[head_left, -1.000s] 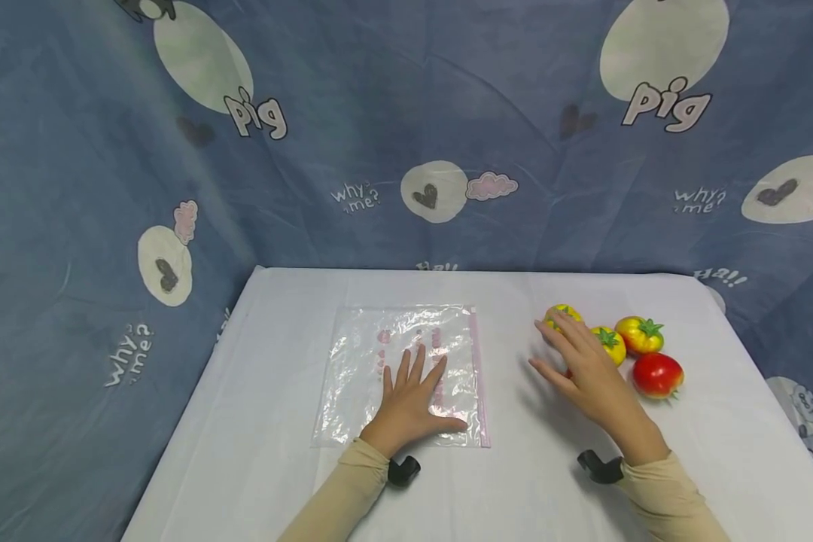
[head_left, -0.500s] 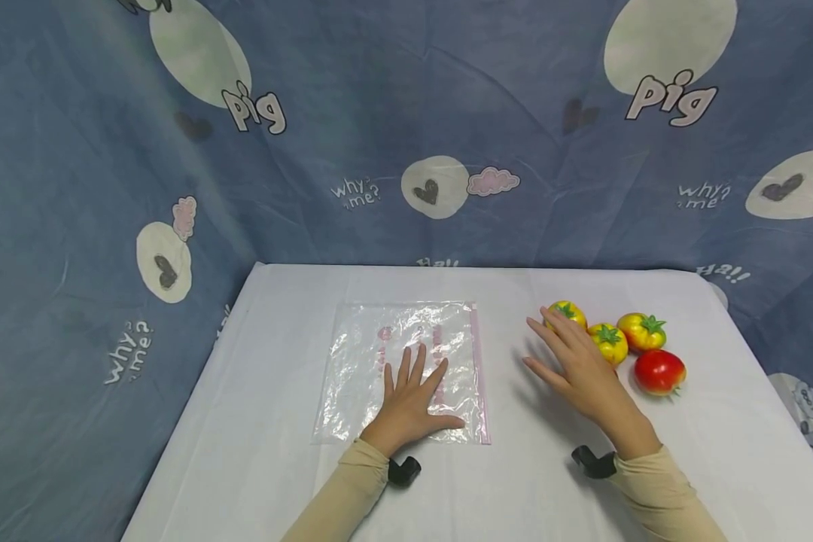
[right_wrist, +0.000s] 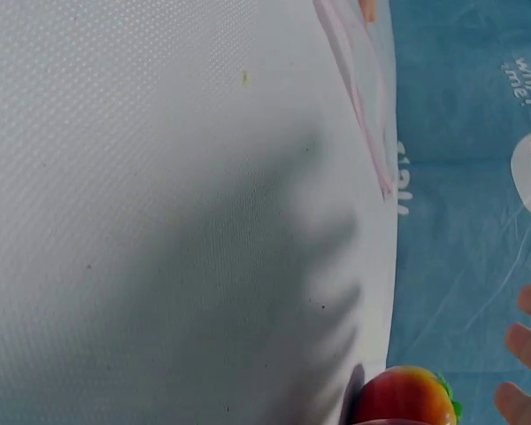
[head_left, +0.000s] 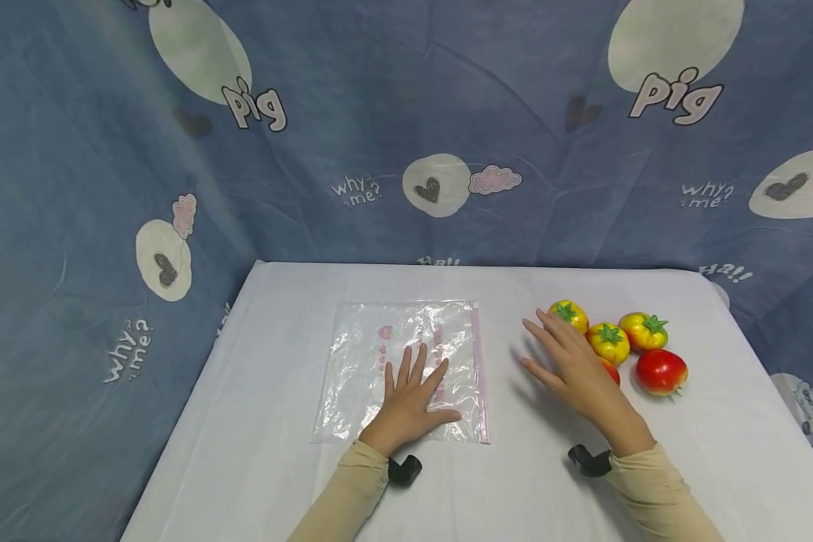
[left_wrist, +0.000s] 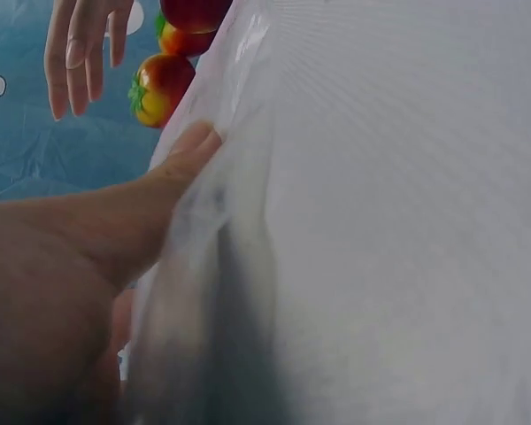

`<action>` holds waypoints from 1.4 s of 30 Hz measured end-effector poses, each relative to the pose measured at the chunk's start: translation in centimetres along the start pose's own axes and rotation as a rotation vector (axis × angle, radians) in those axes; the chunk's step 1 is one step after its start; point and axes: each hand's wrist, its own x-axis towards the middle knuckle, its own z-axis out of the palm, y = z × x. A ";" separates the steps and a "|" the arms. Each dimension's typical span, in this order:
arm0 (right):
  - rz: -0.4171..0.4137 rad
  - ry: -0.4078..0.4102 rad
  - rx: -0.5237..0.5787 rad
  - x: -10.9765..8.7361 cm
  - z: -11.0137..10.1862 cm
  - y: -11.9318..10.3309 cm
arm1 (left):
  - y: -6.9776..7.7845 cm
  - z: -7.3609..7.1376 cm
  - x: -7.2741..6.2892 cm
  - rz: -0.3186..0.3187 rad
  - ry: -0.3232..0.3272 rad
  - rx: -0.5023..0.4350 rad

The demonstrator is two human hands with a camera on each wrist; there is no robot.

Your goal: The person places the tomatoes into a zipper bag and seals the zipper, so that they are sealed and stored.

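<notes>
A clear plastic zip bag (head_left: 352, 376) with pink print lies flat on the table, its pink zip edge on the right. My left hand (head_left: 409, 406) rests on it, fingers spread; in the left wrist view the thumb (left_wrist: 164, 181) lies against the wrinkled film. My right hand (head_left: 583, 380) hovers over the table with its fingers apart, casting a shadow and holding nothing. Just beyond and beside it sit several tomato-like fruits: yellow ones with green leafy tops (head_left: 608, 343) and a red one (head_left: 661, 372). Another red fruit (head_left: 612, 372) is partly hidden behind that hand.
White cloth covers the table (head_left: 271, 391). A blue printed curtain (head_left: 312, 135) hangs close behind its back edge and along the sides. A small black wrist-worn device (head_left: 403, 471) sits at the left cuff, and a similar device (head_left: 589, 461) at the right.
My right hand has drifted slightly left, away from the fruits, so more of them shows. My left hand stays on the bag, its thumb a little closer in. The head view has shifted slightly.
</notes>
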 end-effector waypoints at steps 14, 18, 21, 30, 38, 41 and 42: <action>-0.023 0.003 -0.013 0.2 0.5 0.2 | -0.2 -0.2 0.1 -0.004 -0.019 -0.037; -0.019 -0.013 -0.013 0.3 0.7 0.3 | -0.2 -0.3 0.1 -0.008 -0.030 -0.046; -0.003 -0.042 -0.004 0.5 0.8 0.2 | -0.3 -0.3 0.1 -0.007 -0.029 -0.051; 0.017 -0.092 0.048 2.5 1.7 -0.1 | -0.5 -0.5 0.1 -0.001 -0.028 -0.072; -0.034 -0.115 0.038 4.9 3.1 0.3 | -0.6 -0.5 0.2 0.001 -0.032 -0.086; -0.064 -0.147 0.049 5.8 3.6 0.5 | -0.6 -0.5 0.2 -0.003 -0.038 -0.084; -0.074 -0.162 0.052 6.0 3.8 0.6 | -0.6 -0.5 0.2 -0.002 -0.037 -0.086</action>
